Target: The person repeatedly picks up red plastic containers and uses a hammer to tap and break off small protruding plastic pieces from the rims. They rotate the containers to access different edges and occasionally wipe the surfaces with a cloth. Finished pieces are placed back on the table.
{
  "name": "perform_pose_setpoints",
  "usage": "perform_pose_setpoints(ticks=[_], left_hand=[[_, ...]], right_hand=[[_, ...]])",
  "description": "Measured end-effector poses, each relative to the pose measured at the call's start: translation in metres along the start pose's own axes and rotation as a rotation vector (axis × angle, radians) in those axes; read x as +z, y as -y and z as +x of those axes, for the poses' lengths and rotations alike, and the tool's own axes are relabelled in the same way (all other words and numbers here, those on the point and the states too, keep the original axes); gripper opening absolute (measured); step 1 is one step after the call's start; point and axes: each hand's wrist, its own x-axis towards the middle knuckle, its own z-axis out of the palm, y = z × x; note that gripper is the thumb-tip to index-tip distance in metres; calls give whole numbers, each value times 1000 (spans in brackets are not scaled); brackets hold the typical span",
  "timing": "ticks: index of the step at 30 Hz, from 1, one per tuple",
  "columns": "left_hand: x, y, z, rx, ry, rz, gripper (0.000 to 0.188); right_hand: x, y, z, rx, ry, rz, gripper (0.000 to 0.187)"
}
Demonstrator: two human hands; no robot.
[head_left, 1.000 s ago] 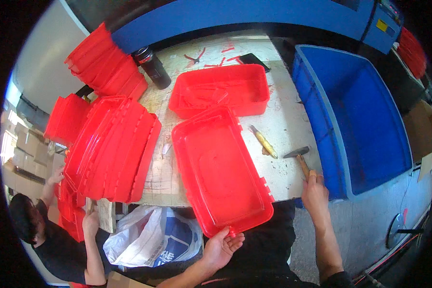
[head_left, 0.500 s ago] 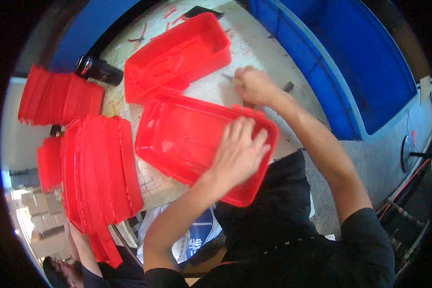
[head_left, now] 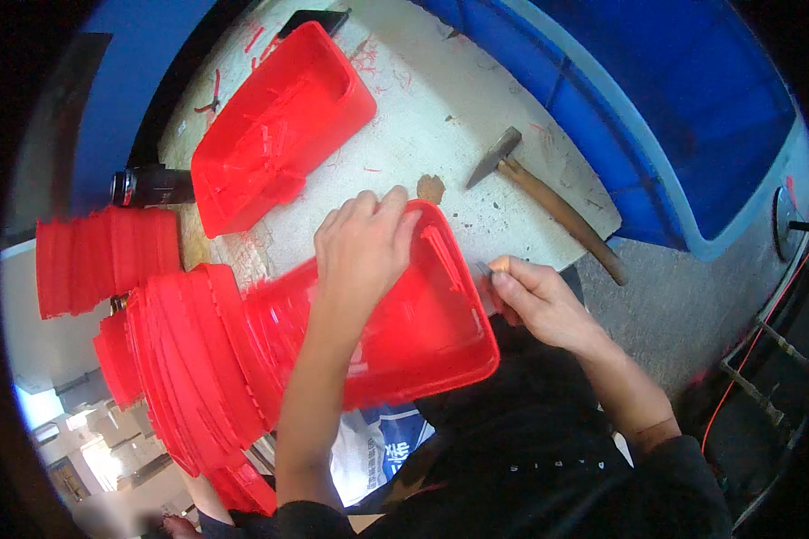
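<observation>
A red plastic bin (head_left: 422, 337) lies tilted in front of me, its open side toward me and its near edge by my lap. My left hand (head_left: 364, 238) grips its far rim, fingers over the edge and thumb inside. At the bin's right rim, my right hand (head_left: 539, 301) is closed on a small knife (head_left: 484, 268); only a short grey blade shows and the handle is mostly hidden. A loose red strip (head_left: 449, 256) lies along the inner right wall.
Another red bin (head_left: 279, 135) holding red scraps stands at the back left. Stacks of nested red bins (head_left: 198, 359) stand at left. A hammer (head_left: 548, 202) rests on the table (head_left: 413, 108). A large blue tub (head_left: 638, 135) borders the right, a black can (head_left: 153, 186) the left.
The bin has turned, and my left hand has shifted to its far rim. With the knife, my right hand has come nearer, from above the table to the right rim, uncovering the hammer.
</observation>
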Motion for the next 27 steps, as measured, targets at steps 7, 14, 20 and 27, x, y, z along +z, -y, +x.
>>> perform_pose_setpoints(ticks=[7, 14, 20, 27], left_hand=[[14, -6, -15, -151, -128, 23, 29], [18, -6, -17, -156, -171, 30, 27], [21, -3, -18, -120, -184, 54, 25], [22, -6, -20, -119, -187, 34, 23]], right_hand=[[7, 14, 27, 47, -57, -77, 27], [3, 30, 43, 164, 22, -56, 29], [1, 36, 38, 207, 73, -104, 32], [-4, 41, 23, 240, 115, -167, 30]])
